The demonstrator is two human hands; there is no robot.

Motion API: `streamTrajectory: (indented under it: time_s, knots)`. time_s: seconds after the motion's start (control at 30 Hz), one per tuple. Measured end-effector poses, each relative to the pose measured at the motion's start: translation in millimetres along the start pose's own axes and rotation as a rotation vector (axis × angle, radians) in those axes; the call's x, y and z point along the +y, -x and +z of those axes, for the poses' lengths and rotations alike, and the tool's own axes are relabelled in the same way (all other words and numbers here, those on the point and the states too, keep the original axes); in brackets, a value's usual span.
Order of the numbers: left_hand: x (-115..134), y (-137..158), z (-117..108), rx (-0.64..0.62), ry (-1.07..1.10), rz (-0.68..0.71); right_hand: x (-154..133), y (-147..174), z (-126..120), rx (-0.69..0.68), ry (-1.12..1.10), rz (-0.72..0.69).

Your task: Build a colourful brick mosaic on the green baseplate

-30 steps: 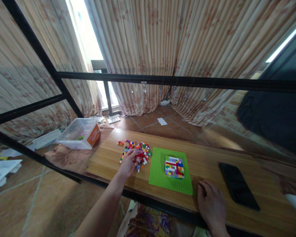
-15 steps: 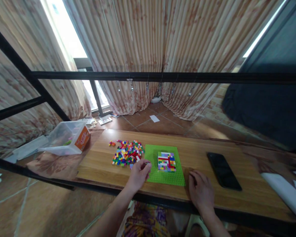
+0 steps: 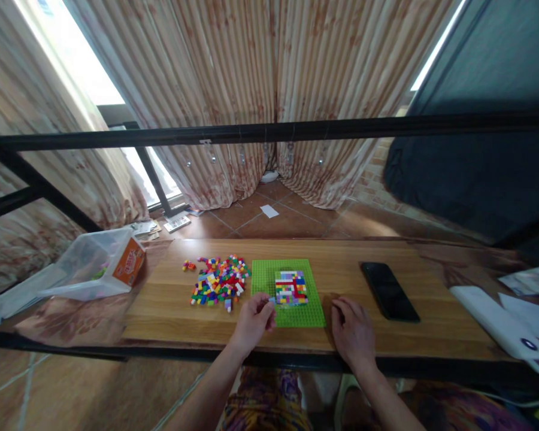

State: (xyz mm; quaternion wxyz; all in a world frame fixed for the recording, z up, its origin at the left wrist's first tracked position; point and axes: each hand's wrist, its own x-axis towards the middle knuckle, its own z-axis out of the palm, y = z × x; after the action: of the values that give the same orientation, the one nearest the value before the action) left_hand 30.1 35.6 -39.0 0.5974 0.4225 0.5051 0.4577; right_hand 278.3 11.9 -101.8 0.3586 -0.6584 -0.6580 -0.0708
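My left hand (image 3: 254,318) is over the left front part of a green baseplate (image 3: 313,312). Its thumb and fingers pinch a small light-blue toy brick (image 3: 272,299), partly hidden by the fingertips. Just right of those fingertips, a square block of multicoloured bricks (image 3: 290,287) stands on the baseplate. My right hand (image 3: 354,330) rests on the wooden tabletop beside the baseplate's right front corner, fingers curled in and no object showing in them. A loose pile of coloured bricks (image 3: 220,281) lies left of the baseplate.
A black phone (image 3: 390,291) lies right of my right hand. Beyond it is a white device with a cable (image 3: 498,320). A clear plastic box (image 3: 92,263) with an orange label stands at the left. A black metal bar (image 3: 251,133) crosses above the table's far side.
The view has turned slightly right, so the scene sits further left. Relative to the baseplate, my left hand has moved right, closer to the brick block. My right hand stays on the table.
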Motion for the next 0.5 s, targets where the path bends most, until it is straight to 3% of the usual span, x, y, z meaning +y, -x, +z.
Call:
streamTrajectory:
  time_s: [0.5]
  knots:
    - [12.7,-9.7,6.5,-0.031,-0.205,0.025,-2.4,-1.0,-1.8,-0.007,0.003,0.01]
